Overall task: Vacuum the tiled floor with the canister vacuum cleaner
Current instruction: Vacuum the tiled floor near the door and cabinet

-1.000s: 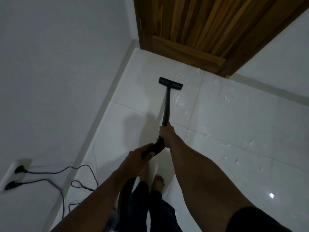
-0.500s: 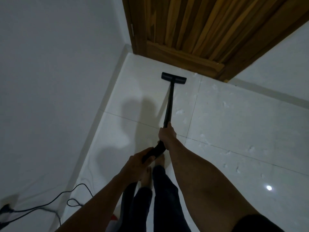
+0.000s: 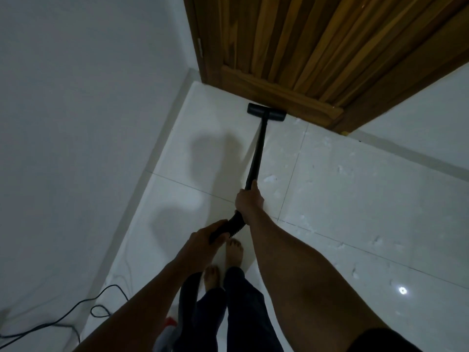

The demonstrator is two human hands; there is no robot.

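Where tiled floor (image 3: 368, 199) meets wooden door (image 3: 291, 59), vacuum nozzle (image 3: 266, 113) lies flat, reaching edge dirt. Right hand (image 3: 248, 199), closed round tube (image 3: 256, 158), steers; left hand (image 3: 203, 240) grips hose bend (image 3: 234, 223) behind, likely for thrust. Scraps (image 3: 270, 178) lie beside tube.

Pushed the black floor head (image 3: 266, 113) forward, right up to the wooden door (image 3: 291, 47). Stepped closer, one bare foot (image 3: 234, 252) in front.

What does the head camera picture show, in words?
A right hand and left hand hold a black vacuum wand, its flat black nozzle by a brown wooden door, on white floor tiles with pale scraps.
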